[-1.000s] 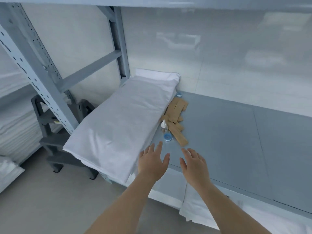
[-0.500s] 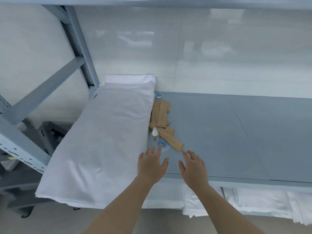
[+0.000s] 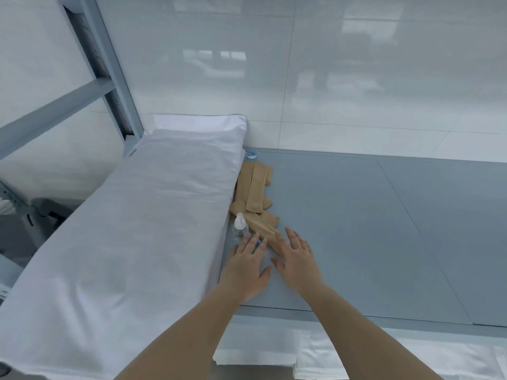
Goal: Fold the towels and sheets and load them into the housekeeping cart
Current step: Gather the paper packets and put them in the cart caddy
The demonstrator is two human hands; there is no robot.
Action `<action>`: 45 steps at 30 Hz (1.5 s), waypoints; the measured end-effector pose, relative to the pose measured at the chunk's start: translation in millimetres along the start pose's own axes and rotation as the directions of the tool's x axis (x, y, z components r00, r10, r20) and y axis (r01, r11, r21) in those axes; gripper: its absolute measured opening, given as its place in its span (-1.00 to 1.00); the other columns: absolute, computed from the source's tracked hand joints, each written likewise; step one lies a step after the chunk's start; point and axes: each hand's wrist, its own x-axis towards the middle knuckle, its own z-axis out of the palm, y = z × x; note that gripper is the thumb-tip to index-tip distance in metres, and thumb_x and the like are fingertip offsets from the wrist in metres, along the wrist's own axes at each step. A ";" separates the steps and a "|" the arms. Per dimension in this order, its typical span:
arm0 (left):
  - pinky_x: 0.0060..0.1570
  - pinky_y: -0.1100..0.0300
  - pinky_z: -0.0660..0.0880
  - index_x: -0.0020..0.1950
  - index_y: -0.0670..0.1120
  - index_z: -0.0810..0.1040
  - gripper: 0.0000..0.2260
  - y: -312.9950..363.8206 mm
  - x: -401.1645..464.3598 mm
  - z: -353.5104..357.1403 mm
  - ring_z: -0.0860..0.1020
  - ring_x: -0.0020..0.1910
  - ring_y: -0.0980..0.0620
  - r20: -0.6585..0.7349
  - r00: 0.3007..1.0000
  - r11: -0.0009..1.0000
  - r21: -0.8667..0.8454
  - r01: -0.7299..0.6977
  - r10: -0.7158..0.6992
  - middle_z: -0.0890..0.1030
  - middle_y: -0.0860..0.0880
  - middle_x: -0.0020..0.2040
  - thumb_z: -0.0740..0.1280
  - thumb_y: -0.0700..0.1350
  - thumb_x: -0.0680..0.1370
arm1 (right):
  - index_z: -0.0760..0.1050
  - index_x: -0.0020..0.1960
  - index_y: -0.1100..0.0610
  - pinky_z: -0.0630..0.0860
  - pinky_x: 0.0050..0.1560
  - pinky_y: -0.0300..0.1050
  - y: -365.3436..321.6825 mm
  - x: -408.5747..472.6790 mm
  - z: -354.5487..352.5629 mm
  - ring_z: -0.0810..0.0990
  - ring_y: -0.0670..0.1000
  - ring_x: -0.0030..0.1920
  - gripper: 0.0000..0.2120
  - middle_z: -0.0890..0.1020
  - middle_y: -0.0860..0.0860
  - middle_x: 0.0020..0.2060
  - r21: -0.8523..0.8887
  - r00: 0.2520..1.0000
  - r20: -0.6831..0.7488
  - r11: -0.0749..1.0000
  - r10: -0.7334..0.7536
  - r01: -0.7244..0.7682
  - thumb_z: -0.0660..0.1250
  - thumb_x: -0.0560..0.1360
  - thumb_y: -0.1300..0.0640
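Note:
A long folded white sheet (image 3: 142, 229) lies on the left part of the grey shelf (image 3: 370, 229), running from the wall past the front edge. Both my hands reach over the shelf just right of it, fingers spread and holding nothing. My left hand (image 3: 245, 267) hovers by the small clear bottle (image 3: 240, 227), covering a blue cap. My right hand (image 3: 295, 259) is at the near end of the tan packets (image 3: 255, 192). More white linen (image 3: 343, 355) sits on the shelf below.
A second blue cap (image 3: 251, 154) lies at the wall beside the sheet. A grey rack upright and diagonal brace (image 3: 109, 78) stand at the left. The white wall (image 3: 329, 78) closes off the back of the shelf.
Both hands have moved forward over the shelf toward the bottle and packets. My view has shifted closer and rightward; the blue cap is now under my left hand.

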 end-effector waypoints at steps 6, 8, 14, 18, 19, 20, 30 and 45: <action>0.51 0.07 -0.05 0.59 0.00 -0.01 -0.43 -2.3 3.0 9.8 -0.14 0.56 0.05 -0.009 1.000 1.000 0.013 0.001 -0.001 -0.06 -0.01 0.60 0.08 0.11 0.63 | 0.07 0.55 -0.01 -0.13 0.52 -0.03 1.0 12.8 16.4 0.00 -0.02 0.55 -0.49 0.07 -0.03 0.55 0.011 0.998 0.015 0.999 -0.053 0.053 0.09 0.64 -0.01; 0.51 0.09 -0.06 0.59 0.00 -0.01 -0.44 -0.4 -1.9 9.2 -0.13 0.56 0.04 -0.003 1.000 1.000 0.008 0.009 -0.009 -0.05 -0.02 0.60 0.07 0.10 0.64 | 0.07 0.55 -0.02 -0.12 0.52 -0.05 0.6 6.1 15.3 0.05 -0.03 0.54 -0.51 0.12 -0.04 0.54 -0.001 0.999 0.002 0.999 -0.039 0.039 0.07 0.64 -0.01; 0.51 0.07 -0.03 0.59 -0.01 -0.03 -0.45 12.6 -29.9 5.7 -0.11 0.56 0.03 0.053 0.997 0.998 0.008 0.058 -0.059 -0.04 -0.03 0.60 0.05 0.08 0.65 | 0.01 0.56 -0.01 -0.16 0.51 -0.02 2.4 -32.4 5.3 0.01 -0.06 0.54 -0.51 0.10 -0.05 0.55 -0.022 0.999 0.036 1.000 0.007 -0.006 0.01 0.65 0.01; 0.51 0.06 -0.03 0.59 -0.01 0.00 -0.47 24.0 -49.8 3.3 -0.11 0.56 0.04 0.081 0.993 0.996 0.003 0.088 -0.088 -0.04 -0.01 0.60 0.05 0.06 0.65 | 0.00 0.56 -0.03 -0.17 0.51 -0.01 4.0 -64.2 1.0 0.00 -0.05 0.54 -0.51 0.10 -0.05 0.54 -0.032 0.998 0.038 0.998 0.050 -0.049 -0.01 0.66 0.02; 0.51 0.05 -0.03 0.59 -0.01 0.01 -0.47 26.5 -54.0 2.3 -0.10 0.56 0.05 0.092 0.992 0.996 0.005 0.089 -0.089 -0.03 -0.01 0.60 0.06 0.06 0.65 | 0.02 0.56 -0.02 -0.18 0.50 -0.02 4.0 -71.2 0.6 0.01 -0.04 0.54 -0.52 0.11 -0.05 0.54 -0.031 0.997 0.037 0.998 0.061 -0.060 -0.01 0.66 0.02; 0.51 0.03 -0.03 0.58 0.00 0.02 -0.48 28.8 -57.9 1.1 -0.10 0.56 0.05 0.102 0.991 0.996 0.008 0.086 -0.086 -0.04 0.00 0.60 0.06 0.06 0.65 | 0.06 0.56 -0.01 -0.18 0.51 -0.02 3.5 -77.8 0.0 0.02 -0.02 0.54 -0.52 0.14 -0.04 0.54 -0.027 0.997 0.033 0.997 0.071 -0.070 0.00 0.66 0.02; 0.49 0.06 -0.01 0.58 0.07 -0.08 -0.37 24.9 -55.6 -4.6 -0.11 0.56 -0.06 0.063 0.988 0.990 -0.003 0.142 -0.142 -0.09 -0.04 0.59 0.16 0.15 0.61 | 0.15 0.52 0.06 0.22 0.36 -0.05 -10.2 -71.8 -8.5 0.23 0.10 0.44 -0.44 0.20 0.05 0.49 -0.037 0.992 -0.001 0.991 0.126 -0.126 0.18 0.59 -0.09; 0.23 0.24 0.31 0.36 0.01 0.36 -0.65 14.1 -57.6 -16.3 0.35 0.26 0.03 -0.106 0.992 0.993 -0.106 0.051 -0.062 0.38 0.01 0.28 0.25 0.06 0.59 | 0.44 0.10 0.14 0.34 -0.16 -0.14 -24.5 -66.8 -11.3 0.46 0.05 0.02 -0.85 0.52 0.03 -0.01 0.024 0.951 -0.091 0.956 0.295 -0.294 0.17 0.57 0.14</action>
